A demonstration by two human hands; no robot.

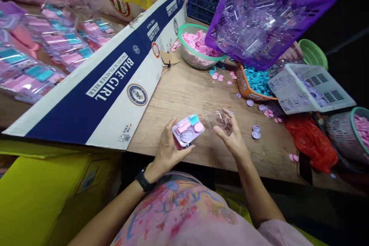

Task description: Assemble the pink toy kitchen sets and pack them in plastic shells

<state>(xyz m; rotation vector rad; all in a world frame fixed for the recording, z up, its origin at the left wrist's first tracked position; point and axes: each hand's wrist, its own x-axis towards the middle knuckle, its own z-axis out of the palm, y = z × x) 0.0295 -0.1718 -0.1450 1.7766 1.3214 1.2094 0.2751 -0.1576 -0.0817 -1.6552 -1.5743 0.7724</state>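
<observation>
My left hand (168,148) is closed around a small lilac plastic tray (195,133) carrying a pink block, a turquoise block, a pink disc and a round lilac dish. Something red shows under the tray, mostly hidden by my fingers. To the right, my right hand (232,134) grips a clear plastic cover (212,119) between thumb and fingers. The cover is held apart from the tray, just above the wooden table (178,92). Several small lilac round pieces (256,134) lie to the right of my right hand.
A blue and white cardboard wall (115,96) borders the left side, with packed sets behind it. At the back stand a green-rimmed bowl (187,60) of pink pieces, a tilted purple basket (211,32) of clear covers, and an orange basket (242,82) of turquoise pieces. A red bag (311,142) lies right.
</observation>
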